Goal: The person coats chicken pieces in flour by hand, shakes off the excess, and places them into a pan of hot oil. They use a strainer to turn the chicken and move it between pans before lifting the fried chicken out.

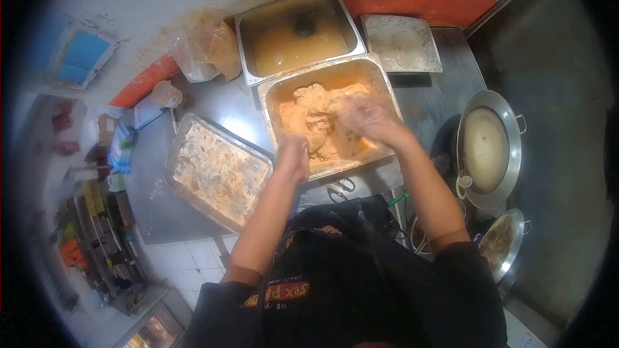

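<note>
A deep steel pan [265, 111] holds an orange, flour-like coating [361, 87] with lumpy coated pieces [313, 100] heaped in its middle. My left hand [294, 156] is at the pan's near left side, against the heap; its fingers are mostly hidden from me. Over the right half of the heap is my right hand [369, 119], smeared by motion, so its grip does not show. Pale coating clings to its fingers. A second steel pan [245, 58] directly behind holds cloudy yellowish liquid [290, 48] with a dark round thing in it.
A flour-crusted tray [219, 171] lies on the left of the steel table [151, 209]. Another floury tray [403, 45] sits at the back right. Scissors [340, 188] lie near the front edge. Large woks [487, 148] stand at right; plastic bags [200, 51] lie back left.
</note>
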Demonstrator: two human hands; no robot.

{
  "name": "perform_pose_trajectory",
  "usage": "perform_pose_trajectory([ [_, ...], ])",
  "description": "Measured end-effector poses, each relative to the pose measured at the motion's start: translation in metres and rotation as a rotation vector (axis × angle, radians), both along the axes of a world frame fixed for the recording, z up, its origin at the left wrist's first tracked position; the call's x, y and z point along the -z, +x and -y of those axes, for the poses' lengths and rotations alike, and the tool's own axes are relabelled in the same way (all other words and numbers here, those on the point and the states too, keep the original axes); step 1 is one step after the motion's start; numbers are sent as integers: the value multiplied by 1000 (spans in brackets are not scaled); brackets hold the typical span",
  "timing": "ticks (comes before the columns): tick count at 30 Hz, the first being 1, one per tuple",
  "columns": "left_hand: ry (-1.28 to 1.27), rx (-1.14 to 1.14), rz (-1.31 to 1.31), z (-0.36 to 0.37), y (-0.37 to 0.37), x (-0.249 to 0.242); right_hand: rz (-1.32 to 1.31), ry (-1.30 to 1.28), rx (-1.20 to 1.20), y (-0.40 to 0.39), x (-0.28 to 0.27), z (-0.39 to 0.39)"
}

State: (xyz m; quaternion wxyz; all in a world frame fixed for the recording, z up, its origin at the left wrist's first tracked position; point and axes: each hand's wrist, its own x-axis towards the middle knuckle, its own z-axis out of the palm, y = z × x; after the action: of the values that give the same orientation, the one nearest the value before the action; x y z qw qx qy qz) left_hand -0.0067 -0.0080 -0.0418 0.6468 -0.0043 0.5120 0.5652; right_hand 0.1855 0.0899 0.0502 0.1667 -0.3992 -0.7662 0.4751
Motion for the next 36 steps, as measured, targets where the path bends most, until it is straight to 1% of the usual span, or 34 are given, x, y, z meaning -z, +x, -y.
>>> perform_pose_trajectory([
  [1,-3,-3,0,0,-2,9,119,-9,157,5,6,-10],
  [2,-91,78,-56,0,-6,19,238,-19,314,8,15,-19],
  [3,-179,159,-111,1,-8,26,239,-23,311,11,36,-31],
  [4,-180,158,-111,-3,-2,16,270,48,226,12,66,-45],
  [5,-250,107,-81,-13,10,-3,299,127,142,12,92,-57],
  [6,-322,54,-50,-22,17,-14,297,132,140,4,112,-61],
  [7,-320,48,-51,-28,17,-7,276,92,283,-11,130,-61],
  [8,-211,32,-41,-34,15,9,252,47,424,-27,138,-62],
  [9,-103,21,-34,-37,13,20,247,45,420,-40,138,-64],
  [11,-67,-14,-32,-42,21,28,-58,-405,457,-60,130,-66],
  [12,-28,-45,-24,-44,24,29,-60,-404,457,-67,111,-65],
  [13,-25,-44,-25,-45,25,28,-54,-606,363,-71,79,-64],
  [14,-16,-41,17,-45,25,27,-48,-806,265,-74,61,-62],
  [15,-8,-38,59,-46,25,25,-50,-802,268,-75,67,-60],
  [17,-17,-9,49,-45,22,17,-219,-430,163,-82,86,-57],
  [18,-39,18,43,-41,20,12,119,-387,117,-83,43,-51],
  [19,-47,19,39,-42,18,2,115,-395,117,-84,41,-46],
  [21,3,12,158,-39,19,-26,284,288,-120,-82,45,-32],
  [22,-10,23,82,-37,19,-36,275,377,-45,-82,31,-21],
  [23,-19,26,88,-31,18,-29,281,368,-44,-73,14,-12],
  [24,-53,54,87,-25,16,-19,222,445,-29,-59,-9,-5],
  [25,-75,79,84,-25,14,-19,159,533,-16,-46,-22,-8],
  [26,-68,77,83,-21,10,-19,158,540,-17,-30,-16,-16],
  [28,-150,138,190,-4,4,-26,584,220,-126,-4,17,-27],
  [29,-157,140,190,-4,1,-10,583,213,-125,-3,36,-17],
  [30,-168,161,185,-11,-2,19,384,-274,122,-1,56,-5],
  [31,-171,181,177,-22,-5,33,156,-744,364,-1,70,0],
  [32,-165,182,175,-29,-1,29,154,-738,364,-6,80,1],
  [34,10,102,346,-34,17,12,246,-310,93,-23,86,12],
  [35,13,109,346,-35,23,1,245,-307,101,-32,83,16],
  [36,-12,73,278,-33,29,-13,-1,-621,318,-43,67,19],
])
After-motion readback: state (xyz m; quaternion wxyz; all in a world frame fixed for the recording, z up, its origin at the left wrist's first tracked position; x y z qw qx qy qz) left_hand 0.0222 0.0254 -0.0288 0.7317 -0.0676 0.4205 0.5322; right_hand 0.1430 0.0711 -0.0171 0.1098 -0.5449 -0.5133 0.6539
